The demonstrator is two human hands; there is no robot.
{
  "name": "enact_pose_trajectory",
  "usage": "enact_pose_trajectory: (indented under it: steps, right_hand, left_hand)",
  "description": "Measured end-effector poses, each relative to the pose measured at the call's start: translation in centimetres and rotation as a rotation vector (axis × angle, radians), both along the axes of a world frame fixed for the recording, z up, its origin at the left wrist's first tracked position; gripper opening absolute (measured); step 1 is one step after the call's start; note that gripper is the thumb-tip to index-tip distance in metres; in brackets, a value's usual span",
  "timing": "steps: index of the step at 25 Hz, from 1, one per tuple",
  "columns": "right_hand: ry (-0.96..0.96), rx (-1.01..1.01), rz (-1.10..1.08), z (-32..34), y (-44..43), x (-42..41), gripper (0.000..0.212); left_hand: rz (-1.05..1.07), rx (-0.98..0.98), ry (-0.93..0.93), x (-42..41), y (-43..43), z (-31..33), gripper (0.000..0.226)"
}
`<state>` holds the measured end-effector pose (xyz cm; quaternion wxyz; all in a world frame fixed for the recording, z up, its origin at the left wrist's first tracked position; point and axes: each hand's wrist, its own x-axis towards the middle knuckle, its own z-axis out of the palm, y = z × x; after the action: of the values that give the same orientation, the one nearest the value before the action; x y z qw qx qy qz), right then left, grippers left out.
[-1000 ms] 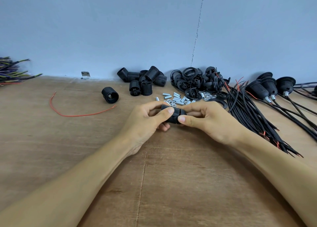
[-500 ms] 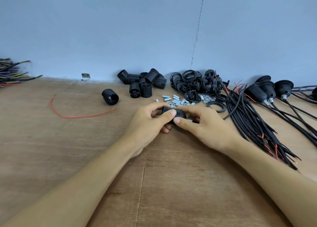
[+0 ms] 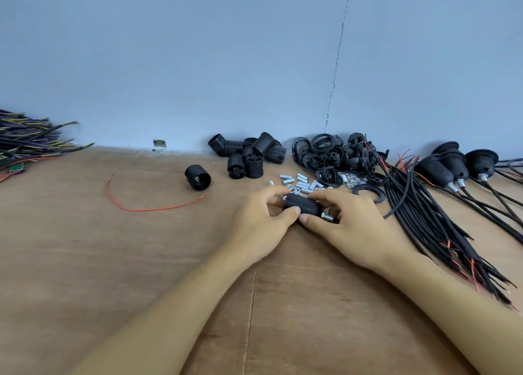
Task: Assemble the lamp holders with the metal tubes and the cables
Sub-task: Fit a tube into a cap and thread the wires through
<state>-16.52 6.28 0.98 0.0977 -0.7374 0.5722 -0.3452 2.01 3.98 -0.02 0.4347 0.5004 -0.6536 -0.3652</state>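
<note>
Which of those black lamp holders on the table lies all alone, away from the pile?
The lone lamp holder left of the pile, on its side near the loose red wire and its end.

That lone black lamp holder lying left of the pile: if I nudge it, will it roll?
The lone lamp holder lies on its side and looks cylindrical, so it would probably roll on the flat wooden table. Its open end shows a hollow shell, so it is likely light and easily knocked.

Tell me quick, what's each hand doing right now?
Left hand: gripping the black lamp holder.
Right hand: gripping the same lamp holder near its metal tube.
</note>
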Motion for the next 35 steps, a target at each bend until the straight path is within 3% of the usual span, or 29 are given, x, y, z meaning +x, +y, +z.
enact_pose_trajectory:
  steps: [3, 6, 9, 11, 13, 16, 19, 21, 25, 28, 32, 35]
  right_hand:
    - [0.011, -0.022, 0.002, 0.9, 0.1, -0.9, 0.041]
    - [0.109, -0.098, -0.3, 1.2, -0.7, -2.3, 0.031]
    - [0.349, 0.12, -0.547, 0.6, -1.0, -3.5, 0.028]
    - [0.318, 0.127, -0.542, 0.5, -1.2, -3.8, 0.021]
    - [0.21, -0.027, -0.455, 0.5, -1.2, -3.6, 0.018]
    - [-0.24, -0.257, -0.208, 1.3, -0.7, -2.5, 0.016]
    - [-0.628, -0.074, 0.071, 2.0, 0.2, -0.4, 0.011]
    - [-0.686, 0.007, 0.189, 1.7, 0.6, 0.5, 0.01]
    - [-0.589, 0.039, 0.235, 0.9, 0.8, 0.9, 0.007]
    - [-0.345, 0.035, 0.193, 0.4, 0.6, 0.6, 0.018]
    - [0.121, 0.068, 0.158, 0.4, 0.3, -0.2, 0.057]
    - [0.098, 0.13, 0.196, 0.7, 0.0, -1.4, 0.051]
  left_hand:
    - [-0.03, -0.033, -0.125, -0.1, 0.2, 0.5, 0.043]
    - [-0.087, -0.027, -0.132, 0.2, 0.3, 0.4, 0.033]
    - [-0.132, -0.04, -0.045, 0.1, 0.8, 0.4, 0.028]
    - [-0.141, -0.062, -0.044, 0.1, 0.9, 0.4, 0.03]
    - [-0.147, -0.082, -0.087, 0.1, 1.0, 0.3, 0.031]
    - [-0.106, -0.092, -0.083, -0.1, 1.2, 0.3, 0.039]
    - [-0.046, -0.093, 0.011, -0.4, 1.4, 0.6, 0.044]
    - [-0.072, -0.13, 0.073, -0.7, 1.8, 0.9, 0.026]
    - [-0.048, -0.169, 0.238, -0.8, 1.9, 0.8, 0.018]
    - [0.1, -0.17, 0.298, -0.2, 1.2, 0.8, 0.012]
    - [0.24, -0.225, 0.167, 0.6, 0.7, 0.5, 0.032]
    - [0.214, -0.216, 0.116, 0.3, 1.0, 0.5, 0.04]
